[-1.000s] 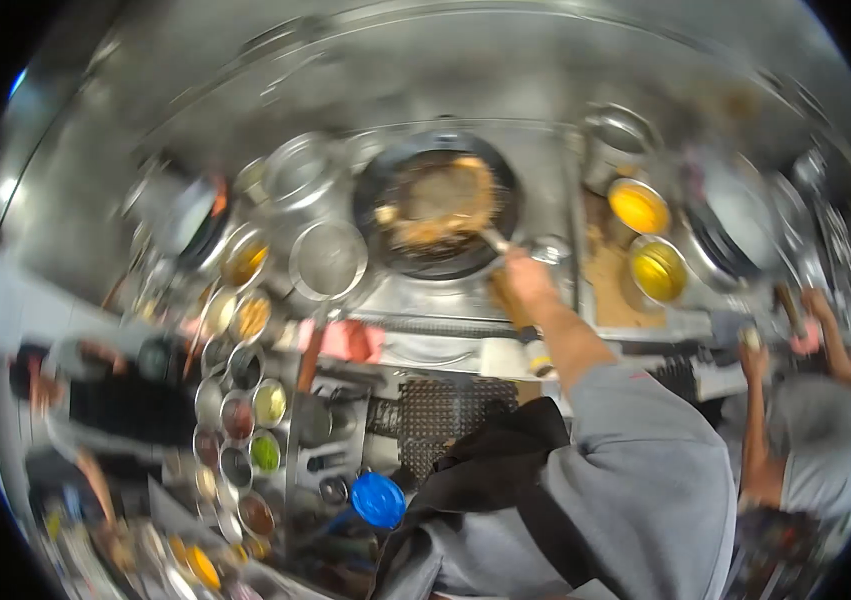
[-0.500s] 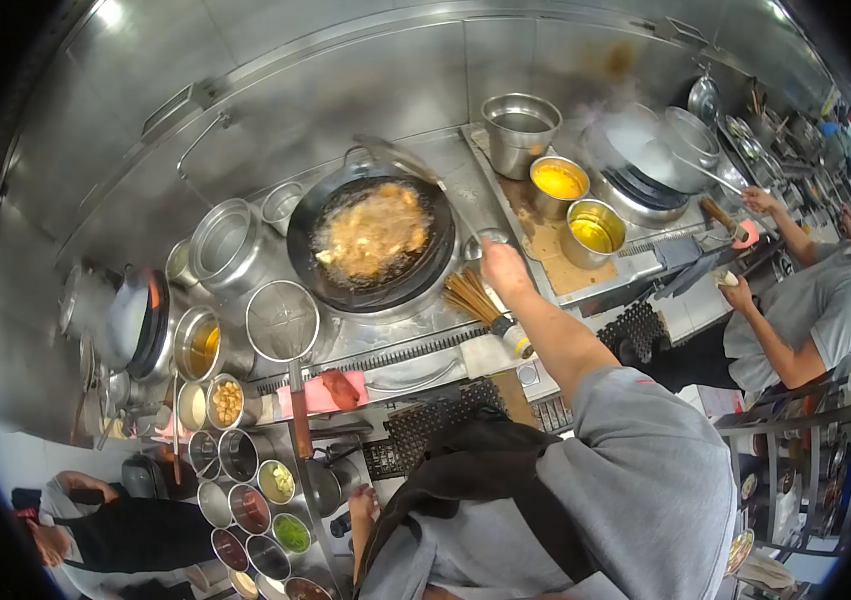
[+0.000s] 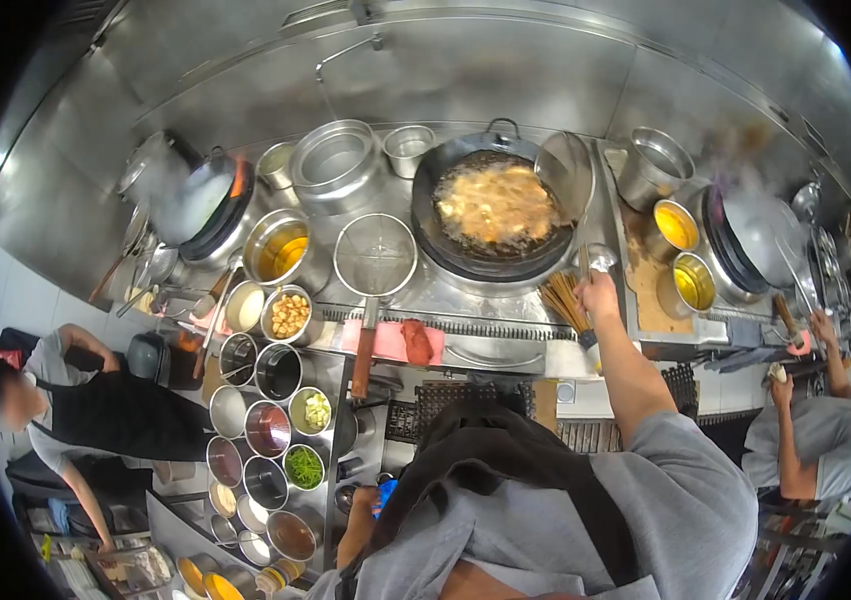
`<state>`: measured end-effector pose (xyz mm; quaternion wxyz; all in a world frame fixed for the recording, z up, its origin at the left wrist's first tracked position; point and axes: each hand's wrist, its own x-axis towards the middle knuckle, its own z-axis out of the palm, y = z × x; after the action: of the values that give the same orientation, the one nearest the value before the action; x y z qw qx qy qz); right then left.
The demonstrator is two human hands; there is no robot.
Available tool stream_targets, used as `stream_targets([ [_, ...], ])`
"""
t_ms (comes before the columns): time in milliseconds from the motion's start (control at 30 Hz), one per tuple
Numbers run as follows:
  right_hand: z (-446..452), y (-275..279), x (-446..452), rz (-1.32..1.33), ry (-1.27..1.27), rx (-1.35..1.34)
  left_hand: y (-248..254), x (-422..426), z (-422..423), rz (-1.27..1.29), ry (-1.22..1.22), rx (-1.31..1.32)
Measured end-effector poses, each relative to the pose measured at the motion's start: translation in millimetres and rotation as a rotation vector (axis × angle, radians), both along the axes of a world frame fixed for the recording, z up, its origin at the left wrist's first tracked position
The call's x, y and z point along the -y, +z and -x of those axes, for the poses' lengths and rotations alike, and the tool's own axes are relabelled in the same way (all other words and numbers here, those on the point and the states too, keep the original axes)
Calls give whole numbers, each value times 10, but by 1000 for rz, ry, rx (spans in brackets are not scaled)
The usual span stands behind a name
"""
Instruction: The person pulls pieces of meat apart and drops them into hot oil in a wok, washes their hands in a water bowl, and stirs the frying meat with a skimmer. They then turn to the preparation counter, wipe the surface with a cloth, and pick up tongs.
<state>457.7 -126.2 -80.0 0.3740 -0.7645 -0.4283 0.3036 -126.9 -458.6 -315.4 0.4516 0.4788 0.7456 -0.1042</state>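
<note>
My right hand (image 3: 600, 298) is closed around the handle of a round metal skimmer (image 3: 565, 180), which stands tilted at the right rim of a black wok (image 3: 428, 205). Pale golden food (image 3: 500, 203) bubbles in oil inside the wok. A bundle of thin wooden sticks (image 3: 565, 302) lies just left of that hand. Low beside my apron, my left hand (image 3: 363, 503) looks closed against something blue (image 3: 385, 495), mostly hidden. Left of the wok rests a wire strainer (image 3: 375, 255) with a wooden handle.
Ingredient tins, one with nuts (image 3: 290, 315) and one with chopped greens (image 3: 303, 466), stand at left. Pots of yellow liquid (image 3: 693, 285) sit right of the wok. Steaming woks flank both sides. One person (image 3: 110, 400) is at left, another (image 3: 815, 430) at right.
The view has turned, shifting the wok rightward. The skimmer now stands tilted at the wok's right side; half a second ago it was at the back rim. Blue shows beside my left hand.
</note>
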Motion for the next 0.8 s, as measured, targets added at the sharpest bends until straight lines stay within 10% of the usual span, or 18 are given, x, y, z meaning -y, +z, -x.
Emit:
stream_targets([
  [300,732,-296,-284,53,68,-856,-225,-43,-319,71,594,203],
  [333,755,-227,-253,55,73,-861,-190,-71,-351,64,378,118],
  [367,765,-163,-205,61,90,-884,-669,-34,-236,-182,-463,-171],
  [433,744,-138,-117,41,117,-915,-420,16,-264,-135,-118,-54],
  [700,376,422,448,-21,171,-710,205,-213,-258,-116,-278,-41],
  [800,300,646,542,-25,245,-435,-104,-335,-187,-1,9,6],
])
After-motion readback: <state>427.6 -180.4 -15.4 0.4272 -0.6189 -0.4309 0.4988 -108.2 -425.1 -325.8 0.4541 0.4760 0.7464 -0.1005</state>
